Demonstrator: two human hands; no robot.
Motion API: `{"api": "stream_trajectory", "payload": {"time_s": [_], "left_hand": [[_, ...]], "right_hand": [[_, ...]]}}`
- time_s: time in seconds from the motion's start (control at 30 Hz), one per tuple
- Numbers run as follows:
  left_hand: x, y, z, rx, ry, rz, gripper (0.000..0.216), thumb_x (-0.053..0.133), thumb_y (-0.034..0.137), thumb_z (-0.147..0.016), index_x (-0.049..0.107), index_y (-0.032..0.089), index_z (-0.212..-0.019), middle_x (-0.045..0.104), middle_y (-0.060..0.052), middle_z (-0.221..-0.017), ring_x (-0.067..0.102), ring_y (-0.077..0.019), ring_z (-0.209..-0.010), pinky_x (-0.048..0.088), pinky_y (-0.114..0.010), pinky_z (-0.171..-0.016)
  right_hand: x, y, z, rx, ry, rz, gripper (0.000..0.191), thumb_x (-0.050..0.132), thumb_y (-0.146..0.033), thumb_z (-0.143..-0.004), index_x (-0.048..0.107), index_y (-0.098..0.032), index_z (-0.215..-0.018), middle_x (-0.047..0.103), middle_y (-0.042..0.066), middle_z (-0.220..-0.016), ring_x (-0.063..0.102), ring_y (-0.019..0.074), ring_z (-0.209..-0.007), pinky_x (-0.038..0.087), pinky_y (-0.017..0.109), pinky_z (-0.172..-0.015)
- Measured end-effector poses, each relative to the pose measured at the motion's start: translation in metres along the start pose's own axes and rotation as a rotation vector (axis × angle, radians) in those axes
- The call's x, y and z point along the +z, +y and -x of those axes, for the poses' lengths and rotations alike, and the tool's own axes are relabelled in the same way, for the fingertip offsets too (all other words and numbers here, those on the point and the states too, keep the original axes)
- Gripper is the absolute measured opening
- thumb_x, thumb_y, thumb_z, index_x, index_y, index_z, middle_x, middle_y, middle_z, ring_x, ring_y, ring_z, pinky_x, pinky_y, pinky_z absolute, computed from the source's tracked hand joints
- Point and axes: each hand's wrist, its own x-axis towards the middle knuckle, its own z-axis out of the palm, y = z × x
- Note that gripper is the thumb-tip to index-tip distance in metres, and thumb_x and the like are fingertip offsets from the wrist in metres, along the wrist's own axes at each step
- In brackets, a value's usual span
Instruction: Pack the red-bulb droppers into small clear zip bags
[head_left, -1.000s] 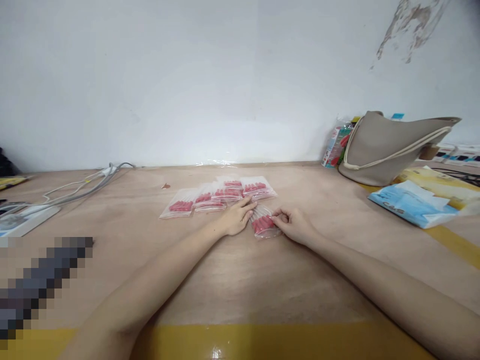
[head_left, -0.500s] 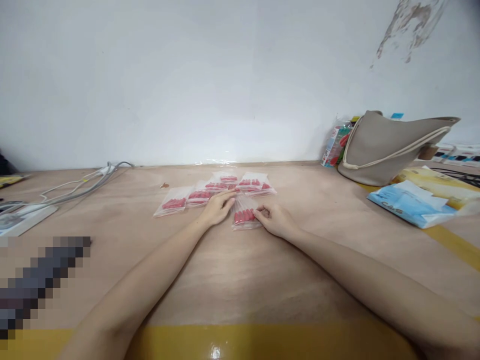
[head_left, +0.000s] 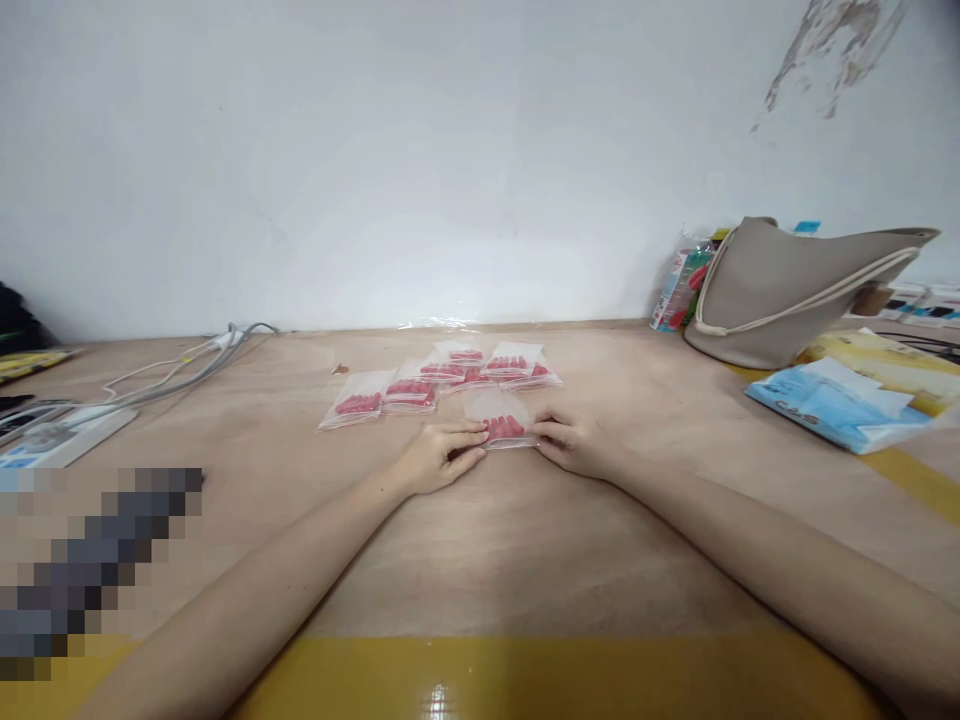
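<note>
A small clear zip bag (head_left: 504,408) with several red, finger-shaped pieces lies flat in front of me, its zip edge towards me. My left hand (head_left: 446,455) is closed on the bag's near left corner, thumb and fingers at the edge. My right hand (head_left: 574,440) pinches the right edge of the same bag. Just beyond lie several similar bags, some overlapping: one at the left (head_left: 356,402), one beside it (head_left: 410,394) and one at the right (head_left: 513,362). What the red pieces are, I cannot make out.
On the right stand a grey drawstring bag (head_left: 787,290) and a blue tissue pack (head_left: 832,405). A power strip (head_left: 90,435) with cables (head_left: 187,365) lies at the left, near a pixelated dark object (head_left: 82,570). Yellow tape (head_left: 375,680) runs along the table's near edge.
My left hand has come back towards me from the bag's far end to its near left corner. My right hand has shifted slightly along the right edge; the bag now lies squarer.
</note>
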Motion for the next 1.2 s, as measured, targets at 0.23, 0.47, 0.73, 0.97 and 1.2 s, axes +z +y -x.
{"api": "stream_trajectory", "payload": {"time_s": [0.23,0.47,0.73,0.97,1.2], "left_hand": [[0.001,0.003,-0.001,0.049,0.023,-0.153,0.028,0.049,0.031,-0.087,0.060,0.017,-0.109,0.063,-0.009,-0.111,0.059,-0.0194,-0.104,0.049,-0.033,-0.090],[-0.005,-0.001,0.001,0.285,0.012,-0.463,0.022,0.043,0.025,-0.090,0.063,0.016,-0.094,0.067,-0.008,-0.099,0.067,-0.0187,-0.082,0.056,-0.030,-0.073],[-0.006,-0.004,0.002,0.260,-0.023,-0.439,0.025,0.039,0.020,-0.090,0.063,0.017,-0.089,0.067,-0.007,-0.097,0.065,-0.0155,-0.083,0.055,-0.029,-0.079],[-0.003,-0.001,-0.004,0.225,0.069,-0.479,0.021,0.042,0.019,-0.087,0.062,0.017,-0.089,0.067,-0.007,-0.097,0.064,-0.0173,-0.085,0.054,-0.030,-0.077],[0.021,0.015,-0.027,0.289,0.159,-0.444,0.021,0.043,0.017,-0.088,0.063,0.017,-0.082,0.067,-0.006,-0.090,0.062,-0.0166,-0.085,0.052,-0.030,-0.079]], "right_hand": [[-0.006,-0.011,-0.006,-0.097,-0.102,0.216,0.026,0.040,-0.026,-0.088,0.065,-0.021,-0.086,0.064,0.008,-0.081,0.058,0.0154,-0.071,0.043,0.027,-0.064],[-0.005,-0.018,-0.005,-0.084,-0.067,0.318,0.028,0.040,-0.027,-0.089,0.065,-0.019,-0.078,0.064,0.008,-0.076,0.056,0.0155,-0.067,0.040,0.027,-0.061],[-0.007,-0.020,-0.009,-0.144,-0.041,0.372,0.028,0.038,-0.018,-0.089,0.060,-0.017,-0.073,0.060,0.006,-0.067,0.052,0.0140,-0.063,0.037,0.026,-0.062],[-0.010,-0.024,-0.015,-0.171,-0.019,0.522,0.029,0.039,-0.019,-0.088,0.060,-0.018,-0.069,0.060,0.004,-0.065,0.050,0.0134,-0.066,0.032,0.032,-0.071],[-0.001,-0.028,-0.022,-0.249,0.026,0.587,0.027,0.041,-0.020,-0.087,0.060,-0.019,-0.068,0.059,0.003,-0.067,0.047,0.0144,-0.071,0.029,0.035,-0.079]]}}
